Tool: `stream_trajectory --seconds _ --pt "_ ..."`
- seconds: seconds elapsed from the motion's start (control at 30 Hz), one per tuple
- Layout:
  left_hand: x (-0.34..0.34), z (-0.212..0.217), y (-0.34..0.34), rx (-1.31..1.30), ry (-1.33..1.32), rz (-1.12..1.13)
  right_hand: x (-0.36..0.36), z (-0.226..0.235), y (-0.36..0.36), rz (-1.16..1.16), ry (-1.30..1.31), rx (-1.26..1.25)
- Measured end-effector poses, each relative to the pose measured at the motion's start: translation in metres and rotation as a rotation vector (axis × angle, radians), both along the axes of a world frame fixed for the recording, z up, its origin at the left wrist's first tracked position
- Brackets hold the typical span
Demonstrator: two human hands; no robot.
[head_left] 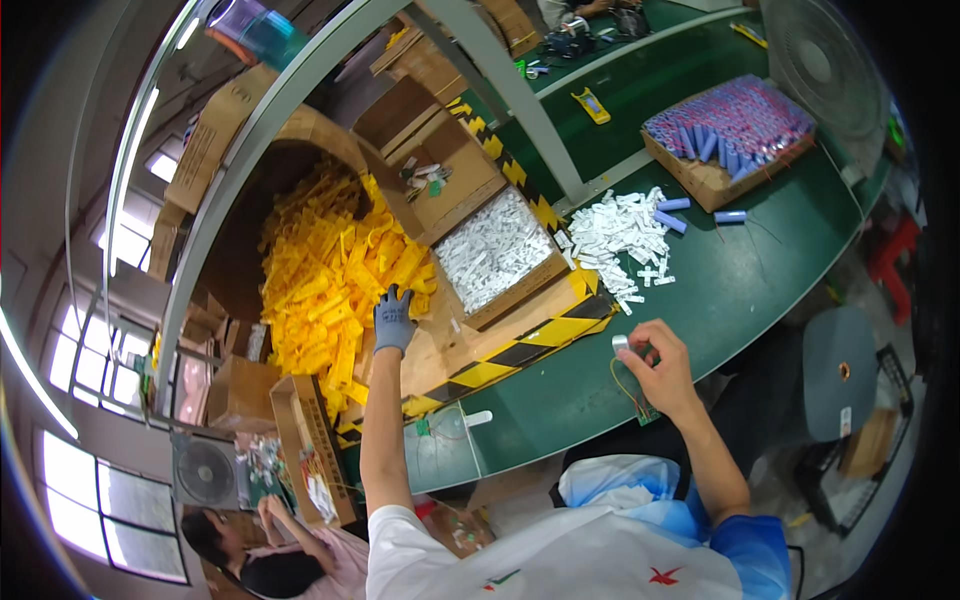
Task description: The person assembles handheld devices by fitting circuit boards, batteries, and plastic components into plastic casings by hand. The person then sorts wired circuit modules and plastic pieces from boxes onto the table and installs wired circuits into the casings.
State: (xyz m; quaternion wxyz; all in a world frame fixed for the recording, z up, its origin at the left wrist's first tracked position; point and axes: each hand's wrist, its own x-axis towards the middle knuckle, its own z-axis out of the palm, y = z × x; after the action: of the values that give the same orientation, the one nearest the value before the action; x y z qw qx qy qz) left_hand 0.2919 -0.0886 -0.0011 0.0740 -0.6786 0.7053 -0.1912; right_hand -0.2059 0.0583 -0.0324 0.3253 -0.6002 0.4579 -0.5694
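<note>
R hand (662, 368), bare, pinches a small silver cylindrical cell (621, 343) w/ thin wires and a little green circuit board (645, 412) hanging off it, just above the green bench (740, 290). Keep that pinch light so the wires don't strain. L hand (393, 318), grey glove, stretched out, fingers spread and not yet closed, at the edge of the yellow plastic parts (335, 270) heaped in the big carton. Best take one piece off the top, not dig. Beyond: tray of white parts (495, 250), loose white clips (620, 235), box of blue cells (735, 125).
</note>
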Motion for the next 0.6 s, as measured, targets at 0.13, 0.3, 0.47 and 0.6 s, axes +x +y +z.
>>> stream_trajectory --seconds 0.13,0.3,0.47,0.6 --pt "0.015 0.009 0.003 0.044 0.034 -0.166 -0.008 -0.002 -0.009 0.006 -0.027 -0.152" --pt "-0.038 0.006 0.029 0.053 0.211 -0.294 0.000 -0.011 -0.010 0.341 -0.457 0.228" --pt "-0.067 0.008 0.062 0.231 0.429 -0.256 0.013 -0.022 -0.012 0.363 -0.523 0.286" --pt "-0.039 0.006 0.085 0.100 0.320 -0.163 0.019 -0.026 -0.015 0.383 -0.601 0.317"
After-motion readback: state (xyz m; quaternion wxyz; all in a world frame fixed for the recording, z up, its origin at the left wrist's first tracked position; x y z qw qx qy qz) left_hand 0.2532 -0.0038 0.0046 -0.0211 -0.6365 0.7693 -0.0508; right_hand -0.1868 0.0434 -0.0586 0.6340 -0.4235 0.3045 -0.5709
